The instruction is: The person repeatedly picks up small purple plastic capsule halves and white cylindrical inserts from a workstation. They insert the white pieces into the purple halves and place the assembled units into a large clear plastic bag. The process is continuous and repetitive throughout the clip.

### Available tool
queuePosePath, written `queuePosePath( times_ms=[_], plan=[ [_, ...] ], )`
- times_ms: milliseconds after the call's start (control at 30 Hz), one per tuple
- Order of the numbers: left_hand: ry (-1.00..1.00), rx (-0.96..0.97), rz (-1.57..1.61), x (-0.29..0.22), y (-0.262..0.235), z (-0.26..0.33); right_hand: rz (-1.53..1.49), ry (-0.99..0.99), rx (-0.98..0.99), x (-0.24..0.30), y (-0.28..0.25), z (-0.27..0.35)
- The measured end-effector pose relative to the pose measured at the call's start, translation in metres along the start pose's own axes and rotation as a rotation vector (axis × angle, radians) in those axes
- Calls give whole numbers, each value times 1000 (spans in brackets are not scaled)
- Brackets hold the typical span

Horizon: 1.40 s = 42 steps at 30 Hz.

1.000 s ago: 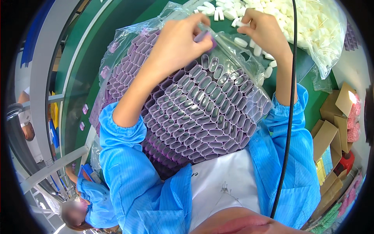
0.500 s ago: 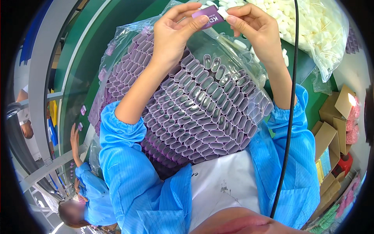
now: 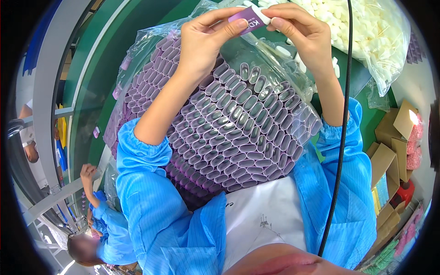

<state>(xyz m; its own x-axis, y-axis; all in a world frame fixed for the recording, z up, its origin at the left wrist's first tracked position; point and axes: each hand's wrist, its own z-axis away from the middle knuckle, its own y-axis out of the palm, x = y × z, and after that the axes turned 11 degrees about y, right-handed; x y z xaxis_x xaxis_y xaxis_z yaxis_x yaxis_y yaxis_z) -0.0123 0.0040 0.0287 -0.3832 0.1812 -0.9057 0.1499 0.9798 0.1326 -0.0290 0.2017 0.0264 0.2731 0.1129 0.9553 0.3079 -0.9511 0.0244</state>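
At the top centre, my left hand (image 3: pixel 200 48) is closed on a small purple oval container (image 3: pixel 244 23) with pale lettering, held tilted between thumb and fingers. My right hand (image 3: pixel 308 36) pinches a white plastic piece (image 3: pixel 262 17) that sits against the container's right end. How deep it goes in cannot be seen. Below my hands, many purple containers (image 3: pixel 238 121) stand packed together, their oval mouths facing up. Clear plastic film (image 3: pixel 305 121) covers part of their right side. Loose white pieces (image 3: pixel 300 64) lie near my right wrist.
A clear bag of white pieces (image 3: pixel 366 41) lies at the top right. A black cable (image 3: pixel 341 137) hangs down in front of my right arm. Cardboard boxes (image 3: pixel 389 133) stand at the right. A co-worker (image 3: pixel 114 229) in blue is at the lower left, beside a green conveyor (image 3: pixel 87 101).
My right hand has brought the white piece closer against the container's end. The co-worker's hand has drawn down and closed, and one purple item near it no longer shows on the conveyor.
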Motion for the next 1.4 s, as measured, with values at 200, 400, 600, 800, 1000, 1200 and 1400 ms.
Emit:
queuePosePath(
  times_ms=[200, 400, 600, 800, 1000, 1200, 1400],
  plan=[
    [38, -15, 33, 2, 3, 2, 54, -211, -26, -14, 0, 1],
    [93, -57, 86, -2, 12, 4, 391, -549, -136, -7, 6, -3],
    [43, -62, 164, -5, 13, 6, 539, -625, -155, -8, 12, 1],
    [-30, 25, 59, -5, 1, 1, 535, -539, -87, -7, 11, -2],
    [-1, -7, -32, 3, -51, -32, 341, -419, -259, -7, -5, -6],
    [-324, -229, -962, 18, -237, -66, 629, 44, -146, -27, -43, -17],
    [-159, -141, -1867, 36, -239, -40, 870, 268, 265, -17, -48, -6]
  ],
)
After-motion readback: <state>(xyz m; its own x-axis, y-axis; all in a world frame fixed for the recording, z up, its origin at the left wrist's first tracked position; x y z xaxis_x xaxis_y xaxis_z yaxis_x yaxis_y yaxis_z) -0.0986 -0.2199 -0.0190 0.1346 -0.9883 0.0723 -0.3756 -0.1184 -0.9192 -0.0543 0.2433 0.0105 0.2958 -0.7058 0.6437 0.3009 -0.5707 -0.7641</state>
